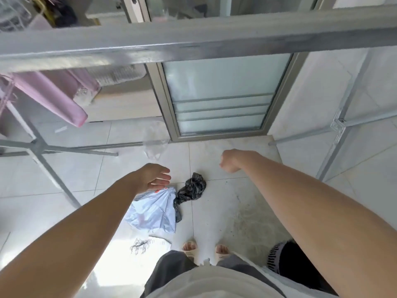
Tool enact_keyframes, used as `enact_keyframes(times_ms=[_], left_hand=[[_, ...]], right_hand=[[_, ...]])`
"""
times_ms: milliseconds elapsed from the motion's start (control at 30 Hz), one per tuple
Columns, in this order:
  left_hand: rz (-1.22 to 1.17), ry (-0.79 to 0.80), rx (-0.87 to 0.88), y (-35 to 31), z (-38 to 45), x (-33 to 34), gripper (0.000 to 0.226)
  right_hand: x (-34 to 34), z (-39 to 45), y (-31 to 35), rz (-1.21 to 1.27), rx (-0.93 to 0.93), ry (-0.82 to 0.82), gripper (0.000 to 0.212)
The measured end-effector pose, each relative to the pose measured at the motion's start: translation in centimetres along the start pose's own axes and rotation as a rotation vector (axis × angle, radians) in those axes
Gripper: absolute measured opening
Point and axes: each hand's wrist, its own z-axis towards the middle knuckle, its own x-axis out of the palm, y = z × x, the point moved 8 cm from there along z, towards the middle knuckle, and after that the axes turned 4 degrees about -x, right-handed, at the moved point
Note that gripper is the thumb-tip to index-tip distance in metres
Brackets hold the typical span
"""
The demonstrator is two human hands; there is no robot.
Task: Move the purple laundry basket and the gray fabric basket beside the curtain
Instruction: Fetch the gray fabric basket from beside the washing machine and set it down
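Both arms reach forward over a pale tiled floor (225,201). The left hand (153,176), just left of the frame's centre, is spread loosely, fingers apart and slightly curved, holding nothing; it hovers above the upper edge of a crumpled light blue plastic bag (153,209) lying on the tiles. The right hand (229,161), a little right of centre, is curled into a loose fist with the fingers folded in, and nothing shows in it. Between and below the two hands lies a crumpled black plastic bag (192,188), touching the blue one. At the lower right, partly hidden behind the right forearm, stands a dark basket with a slotted rim (277,258); its colour is hard to tell. A grey metal bar (193,41) crosses the upper frame.
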Motion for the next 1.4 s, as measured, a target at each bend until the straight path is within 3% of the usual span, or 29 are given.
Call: enact_keyframes(times_ms=[167, 300, 433, 533, 733, 1000, 1133, 1400], left_hand=[[-0.191, -0.148, -0.082, 7.8, -3.1, -4.6, 0.030], [-0.340, -0.241, -0.144, 14.7, -5.9, -7.5, 0.034], [-0.475, -0.315, -0.196, 20.3, -8.6, -10.1, 0.035], [-0.538, -0.347, -0.224, 23.5, -10.3, -12.0, 0.033], [-0.575, -0.386, -0.236, 27.5, -12.0, -16.7, 0.031], [-0.541, -0.461, -0.136, 30.3, -14.9, -27.7, 0.030], [-0.622, -0.548, -0.135, 34.9, -16.8, -31.9, 0.031], [-0.794, -0.654, -0.216, 45.5, -21.4, -34.4, 0.034]], right_hand=[[0.9, 1.0, 6.3, -0.226, -0.159, 0.135, 0.033], [1.9, 1.2, 11.1, -0.346, -0.248, 0.161, 0.017], [3.4, 1.3, 16.5, -0.351, -0.383, 0.137, 0.029], [5.2, 1.1, 20.5, -0.457, -0.463, 0.190, 0.022], [6.5, -0.6, 28.9, -0.486, -0.546, 0.199, 0.017], [7.2, -2.5, 43.8, -0.583, -0.647, 0.184, 0.027], [9.1, -4.5, 50.9, -0.674, -0.688, 0.185, 0.015], [14.0, -8.4, 62.2, -0.828, -0.849, 0.202, 0.023]])
